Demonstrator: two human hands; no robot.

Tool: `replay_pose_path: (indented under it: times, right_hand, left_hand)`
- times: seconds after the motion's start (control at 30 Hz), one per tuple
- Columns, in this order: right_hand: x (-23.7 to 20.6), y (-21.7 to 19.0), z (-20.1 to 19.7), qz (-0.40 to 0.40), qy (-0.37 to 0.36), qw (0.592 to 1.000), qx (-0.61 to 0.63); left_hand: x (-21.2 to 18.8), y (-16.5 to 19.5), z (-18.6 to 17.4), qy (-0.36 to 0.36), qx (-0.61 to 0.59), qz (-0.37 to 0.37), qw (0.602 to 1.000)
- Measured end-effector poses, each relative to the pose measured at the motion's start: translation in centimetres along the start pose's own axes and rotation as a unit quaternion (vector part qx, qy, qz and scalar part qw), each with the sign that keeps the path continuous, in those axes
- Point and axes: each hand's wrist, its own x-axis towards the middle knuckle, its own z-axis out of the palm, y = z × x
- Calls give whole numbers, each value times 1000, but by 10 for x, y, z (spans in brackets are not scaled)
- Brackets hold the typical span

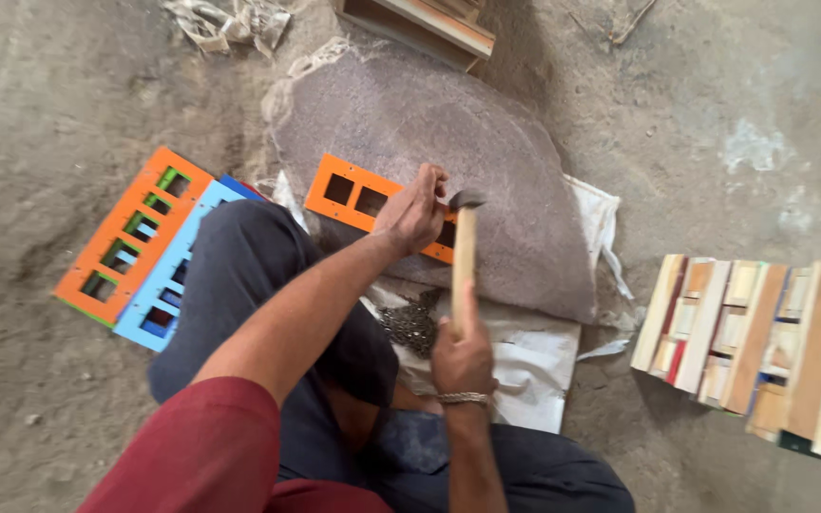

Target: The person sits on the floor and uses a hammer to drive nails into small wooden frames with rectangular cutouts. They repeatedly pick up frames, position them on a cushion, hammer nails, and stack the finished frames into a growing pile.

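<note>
An orange wooden frame (349, 198) with rectangular openings lies on a flat grey stone slab (486, 152). My left hand (413, 211) rests on the frame's right part with fingers pinched together, as if holding something small that I cannot make out. My right hand (463, 353) grips the wooden handle of a hammer (465, 256). The hammer's metal head is raised just beside my left hand's fingers. A pile of small dark nails (412, 323) lies on a white sack (534, 356) below the slab.
Stacked orange and blue frames (140, 247) lie on the dirt floor at the left, by my knee. A stack of wooden slatted pieces (762, 332) sits at the right. A wooden box (425, 24) stands behind the slab.
</note>
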Motion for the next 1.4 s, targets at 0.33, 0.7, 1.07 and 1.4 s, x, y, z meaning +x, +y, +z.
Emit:
replay_pose_path:
  times: [0.33, 0.7, 1.07, 1.4]
  right_hand:
    - [-8, -13, -4, 55, 17, 998, -17]
    - [-38, 38, -15, -74, 112, 973, 185]
    - [-21, 84, 1, 247, -26, 759, 602]
    - [-22, 85, -1, 243, -26, 745, 620]
  left_hand:
    - [4, 6, -3, -14, 8, -22, 1000]
    - [-2, 9, 0, -10, -48, -20, 999]
    - [-147, 28, 49, -320, 250, 206, 890]
    - [-144, 25, 44, -262, 192, 243, 914]
